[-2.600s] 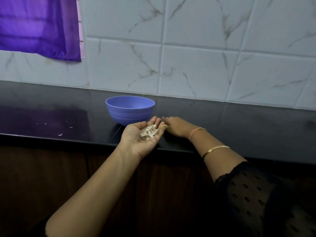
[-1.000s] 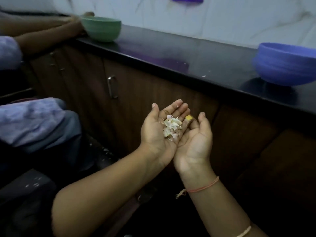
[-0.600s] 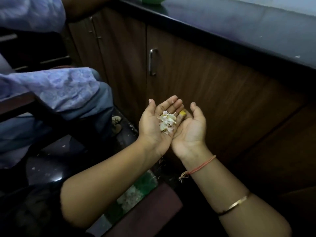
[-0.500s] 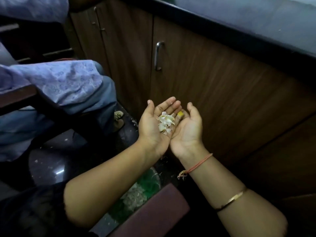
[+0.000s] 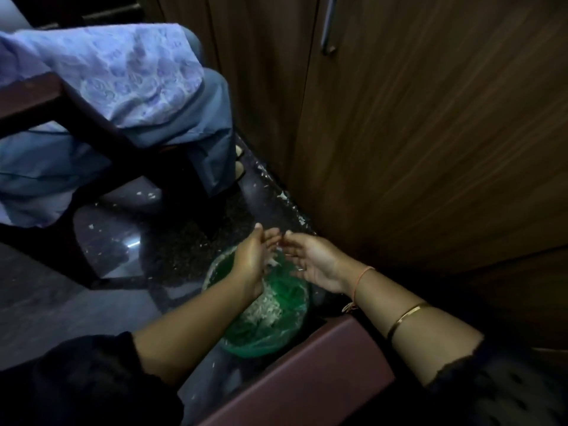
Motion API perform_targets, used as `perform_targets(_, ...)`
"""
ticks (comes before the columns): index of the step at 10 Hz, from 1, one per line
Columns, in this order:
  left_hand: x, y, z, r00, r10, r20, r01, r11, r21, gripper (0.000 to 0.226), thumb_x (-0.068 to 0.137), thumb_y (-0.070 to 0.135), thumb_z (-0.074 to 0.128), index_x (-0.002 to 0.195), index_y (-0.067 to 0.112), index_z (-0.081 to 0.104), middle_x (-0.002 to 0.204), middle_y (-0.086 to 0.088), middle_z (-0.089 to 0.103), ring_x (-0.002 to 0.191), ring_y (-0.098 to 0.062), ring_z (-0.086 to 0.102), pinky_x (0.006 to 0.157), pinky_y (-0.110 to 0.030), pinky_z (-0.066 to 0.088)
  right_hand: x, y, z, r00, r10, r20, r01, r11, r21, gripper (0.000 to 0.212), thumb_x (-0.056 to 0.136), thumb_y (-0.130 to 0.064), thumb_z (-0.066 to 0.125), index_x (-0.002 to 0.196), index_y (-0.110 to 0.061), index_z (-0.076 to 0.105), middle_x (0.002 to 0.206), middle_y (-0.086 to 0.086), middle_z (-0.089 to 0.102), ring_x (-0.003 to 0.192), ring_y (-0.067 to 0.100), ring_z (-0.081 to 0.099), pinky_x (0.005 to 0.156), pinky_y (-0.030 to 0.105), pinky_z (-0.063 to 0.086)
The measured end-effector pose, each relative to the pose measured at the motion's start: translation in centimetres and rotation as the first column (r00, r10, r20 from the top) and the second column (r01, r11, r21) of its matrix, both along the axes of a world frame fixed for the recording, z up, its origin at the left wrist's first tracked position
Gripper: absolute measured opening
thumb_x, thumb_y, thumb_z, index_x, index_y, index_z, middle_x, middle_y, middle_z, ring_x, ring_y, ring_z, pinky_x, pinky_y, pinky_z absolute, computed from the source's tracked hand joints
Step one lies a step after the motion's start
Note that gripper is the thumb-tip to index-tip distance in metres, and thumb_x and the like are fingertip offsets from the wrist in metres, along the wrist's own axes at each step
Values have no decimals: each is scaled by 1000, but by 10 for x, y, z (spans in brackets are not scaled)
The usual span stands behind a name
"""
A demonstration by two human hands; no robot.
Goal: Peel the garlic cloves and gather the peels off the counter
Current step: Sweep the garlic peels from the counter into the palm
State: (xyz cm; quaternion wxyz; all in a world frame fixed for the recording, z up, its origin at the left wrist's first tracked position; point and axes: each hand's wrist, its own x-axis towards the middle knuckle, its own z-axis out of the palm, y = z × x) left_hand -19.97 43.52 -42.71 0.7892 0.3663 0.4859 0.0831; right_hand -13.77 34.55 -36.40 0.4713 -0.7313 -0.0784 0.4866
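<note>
A green bag-lined bin [image 5: 278,339] stands on the dark floor below me, with a heap of pale garlic peels [image 5: 266,309] in it. My left hand [image 5: 253,256] is tipped on edge above the bin, fingers apart, with a few peels [image 5: 272,260] falling off its palm. My right hand [image 5: 313,259] hangs beside it, palm up and open, holding nothing. The fingertips of the two hands nearly meet over the bin. The counter and the bowls are out of view.
Brown cabinet doors [image 5: 415,133] with a metal handle [image 5: 327,26] rise right behind the bin. A seated person's legs in blue cloth [image 5: 123,96] and a dark chair frame [image 5: 92,124] fill the left. Loose peels [image 5: 282,195] litter the floor by the cabinet. A maroon edge [image 5: 307,373] lies nearest me.
My view has dropped from the counter to the floor. Both hands moved down over the green bin, and the left hand tipped sideways, so the peels it cupped are spilling into the bin.
</note>
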Motion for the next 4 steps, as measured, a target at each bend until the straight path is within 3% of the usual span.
perform_targets(1,-12,5,-23,974,-105,-201,126,988,93,30,95,29,44,89,14,69,96,-13,69,86,-28,62,83,-38,48,-3,9,-20,975,-63,-214,73,997,36,36,96,4,34,131,13,38,137,31,41,128,38,42,70,10,44)
perform_targets(2,-18,8,-35,916,-177,-359,266,940,215,23,95,18,45,106,14,64,113,-14,65,97,-27,61,85,-30,46,3,14,-32,965,-80,-249,78,997,-18,35,92,12,36,127,15,42,132,34,45,123,41,47,48,9,48)
perform_targets(3,-24,16,-55,759,-348,-551,609,679,410,35,87,10,57,122,11,57,116,-12,64,104,-29,60,80,-24,41,5,13,-43,974,-70,-214,58,997,-59,31,90,11,42,121,16,46,126,34,51,114,40,55,64,20,55)
perform_targets(4,-29,21,-63,630,-357,-690,755,493,433,46,77,7,69,122,7,58,106,-15,68,95,-29,64,78,-30,51,5,9,-43,990,-63,-127,46,991,-128,20,92,3,47,109,9,56,117,28,59,105,33,62,72,24,53)
